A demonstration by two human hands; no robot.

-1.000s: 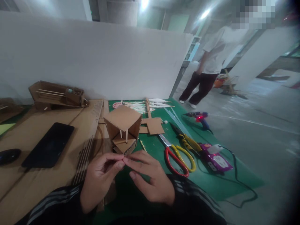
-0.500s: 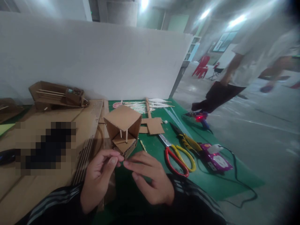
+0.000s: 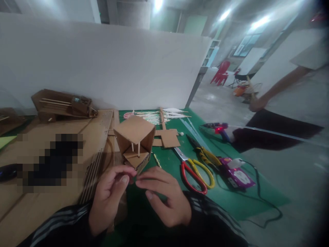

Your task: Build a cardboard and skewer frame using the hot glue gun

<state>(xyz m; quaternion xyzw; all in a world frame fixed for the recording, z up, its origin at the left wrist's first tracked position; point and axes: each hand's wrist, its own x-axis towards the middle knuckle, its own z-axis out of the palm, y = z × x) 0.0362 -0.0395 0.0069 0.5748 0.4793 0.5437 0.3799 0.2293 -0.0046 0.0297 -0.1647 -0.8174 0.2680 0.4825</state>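
Note:
A cardboard box-like piece (image 3: 135, 128) with open sides and two thin white posts inside stands on the green mat. At its near lower corner are the fingertips of both my hands. My left hand (image 3: 109, 195) is closed, thumb and fingers curled together; anything between them is too small to make out. My right hand (image 3: 166, 195) has its fingers stretched toward the same corner, thumb apart, with nothing visible in it. Scissors (image 3: 196, 175) with red and yellow handles lie right of my right hand. A short pale twisted stick (image 3: 156, 160) lies beside the box.
Pliers (image 3: 205, 154), a purple power strip (image 3: 238, 175) with a cable and a lit glue gun (image 3: 218, 127) lie to the right. Cardboard pieces (image 3: 170, 138) and white-tipped sticks are behind. A cardboard model (image 3: 63, 103) stands back left. A person (image 3: 290, 82) is at the right.
The person at the right has moved closer and farther right. My left fingertips have shifted slightly; my right hand and the cardboard box stay nearly the same.

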